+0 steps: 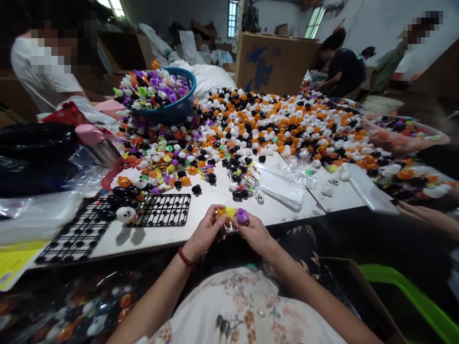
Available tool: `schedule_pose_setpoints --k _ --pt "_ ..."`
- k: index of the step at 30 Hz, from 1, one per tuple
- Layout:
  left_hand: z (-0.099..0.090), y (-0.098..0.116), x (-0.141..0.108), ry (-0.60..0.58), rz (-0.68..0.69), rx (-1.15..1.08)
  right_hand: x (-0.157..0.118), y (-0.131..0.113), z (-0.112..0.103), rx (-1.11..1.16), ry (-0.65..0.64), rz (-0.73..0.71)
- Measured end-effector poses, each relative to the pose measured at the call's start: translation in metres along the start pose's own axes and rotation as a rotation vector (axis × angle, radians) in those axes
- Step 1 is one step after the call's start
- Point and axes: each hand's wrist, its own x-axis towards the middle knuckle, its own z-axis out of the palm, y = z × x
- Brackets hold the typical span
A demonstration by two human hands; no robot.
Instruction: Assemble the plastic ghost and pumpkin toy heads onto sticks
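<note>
Small colourful pieces [231, 211] are grasped between the left hand [211, 224] and right hand [254, 231], centre frame; any lettering at lower left appears unreadable.

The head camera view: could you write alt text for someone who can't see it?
Two bare hands, left and right, hold small orange, yellow and purple trinkets over a white table heaped with similar ones, beside a blue basket full of more.
</note>
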Motion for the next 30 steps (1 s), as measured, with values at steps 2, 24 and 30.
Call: schedule_pose_setpoints --k 2,24,30 --pt "-0.001 -0.003 -0.001 0.041 -0.016 -0.106 -0.004 -0.002 -0.001 -0.023 0.032 -0.022" --pt "0.004 -0.002 -0.003 0.049 -0.092 -0.178 -0.010 -0.018 -0.027 -0.730 -0.132 -0.274" --pt "0.004 -0.005 0.000 0.047 -0.078 -0.101 -0.006 -0.017 -0.031 -0.698 -0.166 -0.233"
